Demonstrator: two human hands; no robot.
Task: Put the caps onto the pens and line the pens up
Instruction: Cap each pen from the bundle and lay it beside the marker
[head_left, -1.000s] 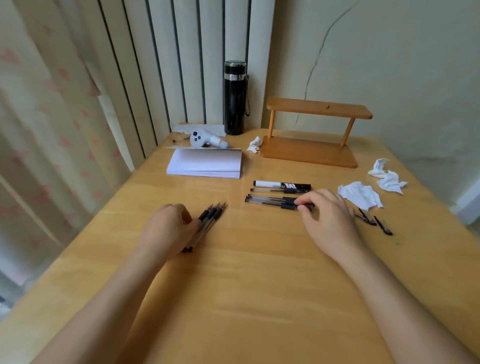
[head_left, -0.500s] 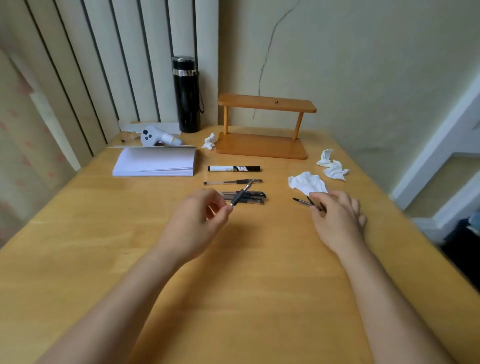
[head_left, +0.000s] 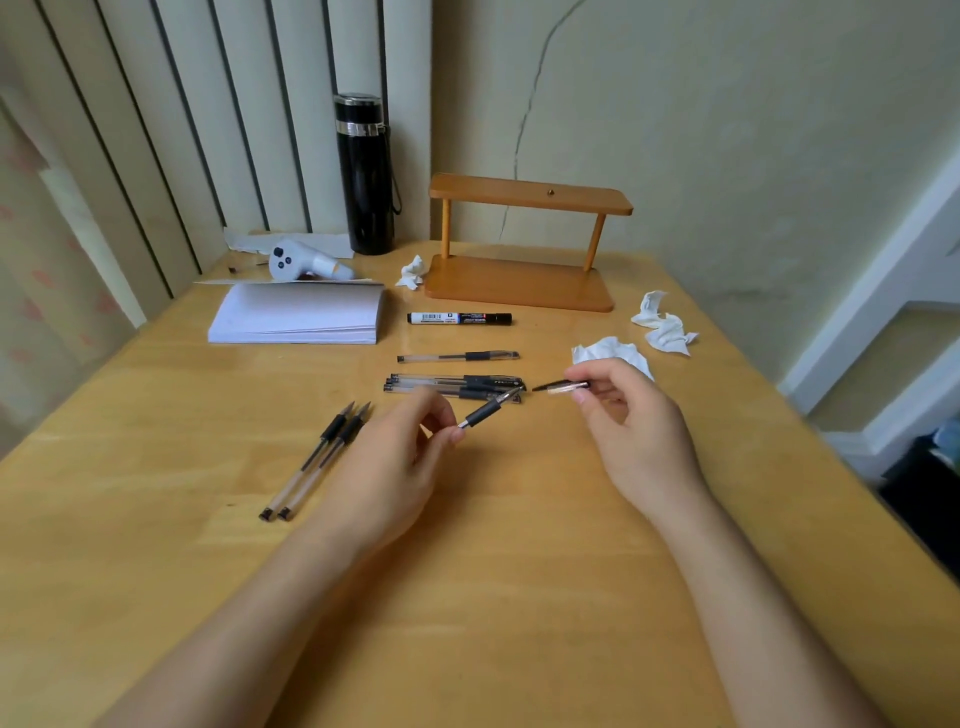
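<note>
My left hand pinches an uncapped black gel pen, its tip pointing up and right. My right hand holds a pen cap between thumb and fingers, its open end a short gap from the pen tip. Behind them lies a tight group of capped pens, with one more capped pen and a black marker farther back. Two uncapped pens rest side by side at an angle, left of my left hand.
The wooden table also holds a white paper stack, a white controller, a black flask, a small wooden shelf and crumpled tissues. The table's right edge drops to the floor.
My left hand has lifted one pen out of the loose bundle, leaving two on the table. My right hand has picked up a cap and brought it toward the pen tip.
</note>
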